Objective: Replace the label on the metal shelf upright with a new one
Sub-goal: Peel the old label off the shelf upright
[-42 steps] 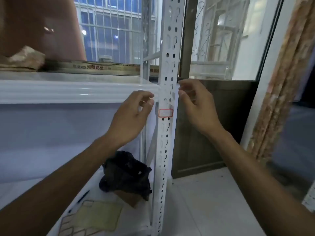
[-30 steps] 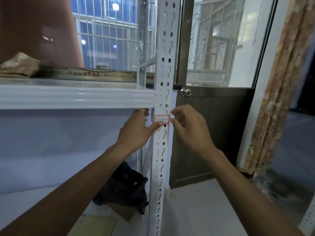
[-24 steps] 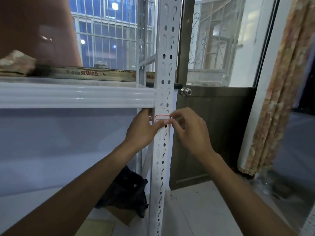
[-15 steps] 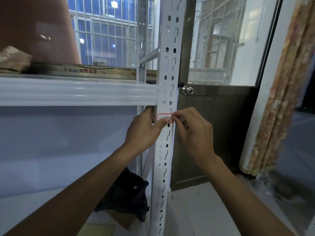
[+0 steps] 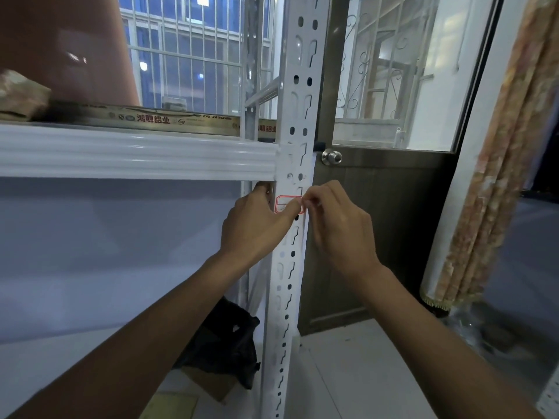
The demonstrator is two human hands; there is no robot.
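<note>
A person works at a red-bordered label (image 5: 286,204) stuck to the face of a white slotted upright (image 5: 292,176), just below the shelf beam (image 5: 136,152) that meets the upright from the left. The label lies with its long axis across the upright, level with both sets of fingertips.

The left hand (image 5: 257,228) wraps the upright's left edge, its thumb lying over the lower right part of the label, pressing on it rather than pinching it. The right hand (image 5: 335,225) comes in from the right with thumb and forefinger closed to a fine pinch at the label's right end; whether a corner is already lifted between them cannot be told, as the fingertips hide that edge.

Judging by this, the old label is not yet off. The move ahead turns on that right edge: it sits directly under the right hand's fingertips, so the right hand is the nearer to peel, most likely drawing leftward along the label's length while the left hand steadies the upright.

A black bag (image 5: 223,343) sits low on the shelf; a door knob (image 5: 331,156) shows behind.
</note>
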